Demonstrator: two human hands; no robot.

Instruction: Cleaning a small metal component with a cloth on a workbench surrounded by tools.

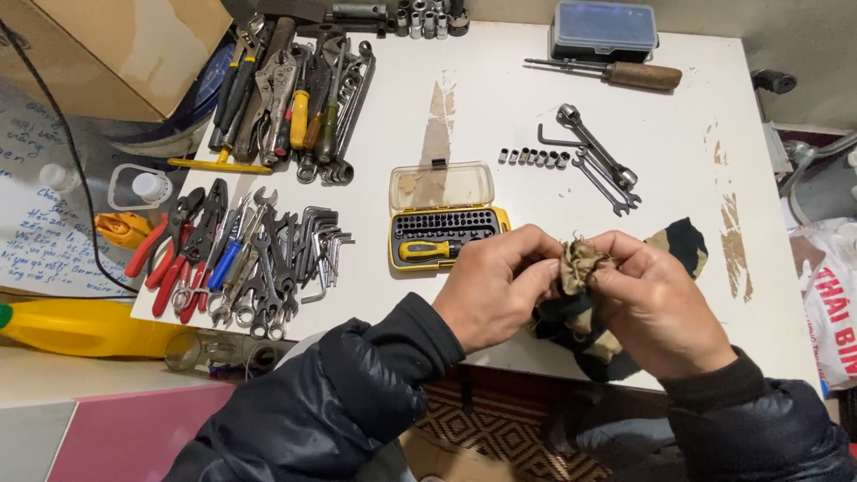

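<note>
1. Rag [582,264], a bunched tan and black cloth, sits pinched between both hands at the six o'clock edge of the white counter [678,152]; its loose end trails down under the right wrist.
2. At nine o'clock lies a heap of red-handled pliers [170,250], with wrenches and hex keys [286,259] just beside it.
3. At eleven o'clock, a second pile of pliers and screwdrivers [286,98] rests near a cardboard box [116,49].
4. The left hand [495,286] is closed, thumb and fingertips clamped on the rag's left side.
5. Just beyond that hand, at the counter's centre, a yellow bit case [446,234] lies open, a yellow-handled driver inside.
6. The right hand [656,299] is closed too, fingers gripping the rag's right side, touching the left hand's fingertips.
7. At one o'clock lie a row of small sockets [534,157] and a few spanners [600,161].
8. At twelve o'clock sit a wooden-handled screwdriver [616,73] and a blue plastic box [603,29].
</note>
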